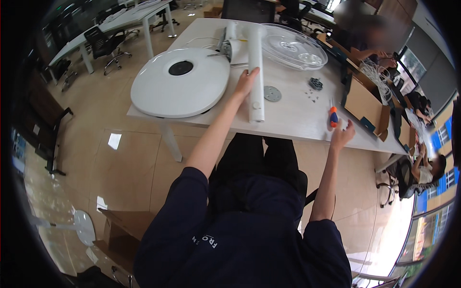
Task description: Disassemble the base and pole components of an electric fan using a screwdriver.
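The person sits at a white table (293,113) with both bare forearms stretched forward from dark short sleeves. The left arm runs long and nearly straight up to the tabletop, and the left hand (246,80) lies with its fingers extended against the side of a white tube (256,72). The hand looks flat and loose, touching the tube rather than wrapped around it. The tube lies lengthwise across the table, one end near the front edge, the other up by a small white motor housing (234,47).

The right arm bends at the elbow and rises to the table's front edge. The right hand (344,133) is spread, fingers apart, gripping nothing, just beside an orange and blue screwdriver (333,116) that lies near the edge.

Left of the tube sits a big round white base (180,89) with a dark circular hole in the middle, hanging slightly over the table's corner. Between the tube and the screwdriver lies a small grey metal disc (272,93), and farther back a dark plastic fitting (315,83) with a few tiny screws beside it. At the rear a clear plastic grille (293,47) lies like a shallow dish; I cannot tell if anything is in it.

An open cardboard box (362,103) rests at the table's right side, its contents hidden from here. Other people sit beyond it, their hands busy at their own work.
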`<state>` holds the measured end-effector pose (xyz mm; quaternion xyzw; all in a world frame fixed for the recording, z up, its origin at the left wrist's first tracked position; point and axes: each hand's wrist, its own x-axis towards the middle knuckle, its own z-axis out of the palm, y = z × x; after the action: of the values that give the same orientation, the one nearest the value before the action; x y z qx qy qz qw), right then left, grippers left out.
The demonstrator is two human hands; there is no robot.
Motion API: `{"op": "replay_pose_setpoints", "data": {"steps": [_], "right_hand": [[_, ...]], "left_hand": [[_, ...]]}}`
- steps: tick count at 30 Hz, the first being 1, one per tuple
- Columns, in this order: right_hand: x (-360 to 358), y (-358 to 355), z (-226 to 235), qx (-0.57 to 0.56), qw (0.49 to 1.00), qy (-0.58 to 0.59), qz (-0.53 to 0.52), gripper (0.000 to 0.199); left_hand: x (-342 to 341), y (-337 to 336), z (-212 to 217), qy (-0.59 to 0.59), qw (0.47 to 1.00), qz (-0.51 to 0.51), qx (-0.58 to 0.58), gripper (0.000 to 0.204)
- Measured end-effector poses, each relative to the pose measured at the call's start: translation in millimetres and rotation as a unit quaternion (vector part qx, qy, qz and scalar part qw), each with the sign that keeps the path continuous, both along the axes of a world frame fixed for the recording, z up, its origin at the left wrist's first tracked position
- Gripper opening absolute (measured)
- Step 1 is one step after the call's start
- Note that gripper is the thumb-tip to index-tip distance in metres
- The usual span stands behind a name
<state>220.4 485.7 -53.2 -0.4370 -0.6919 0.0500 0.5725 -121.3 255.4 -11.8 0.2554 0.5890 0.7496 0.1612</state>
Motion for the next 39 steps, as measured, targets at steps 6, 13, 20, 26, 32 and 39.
{"op": "replay_pose_setpoints", "data": {"steps": [6, 13, 20, 26, 32, 39], "right_hand": [[-9.1, -128.3, -100.9, -0.21, 0.9, 0.312, 0.22, 0.011], [-62.2, -191.6, -152.7, -0.17, 0.809, -0.384, 0.412, 0.012], [-55.7, -192.0, -144.2, -0.218, 0.807, -0.291, 0.465, 0.013], [-54.9, -190.1, -144.1, -0.22, 0.804, -0.289, 0.471, 0.012], [-56.8, -189.3, -144.9, -0.221, 0.803, -0.296, 0.468, 0.012], [-55.0, -192.1, -142.9, -0.204, 0.807, -0.294, 0.47, 0.012]], "left_hand": [[4.9, -8.1, 8.9, -0.019, 1.0, -0.012, -0.013, 0.065], [-1.0, -6.6, 0.6, -0.017, 0.999, -0.019, 0.027, 0.066], [0.6, -10.5, 0.2, -0.027, 0.999, -0.032, 0.005, 0.067], [2.5, -10.9, 2.8, -0.023, 0.999, -0.027, 0.008, 0.067], [1.1, -10.5, 4.0, -0.019, 0.999, -0.026, -0.006, 0.067], [-1.3, -8.9, -2.4, -0.006, 1.0, -0.014, -0.002, 0.068]]}}
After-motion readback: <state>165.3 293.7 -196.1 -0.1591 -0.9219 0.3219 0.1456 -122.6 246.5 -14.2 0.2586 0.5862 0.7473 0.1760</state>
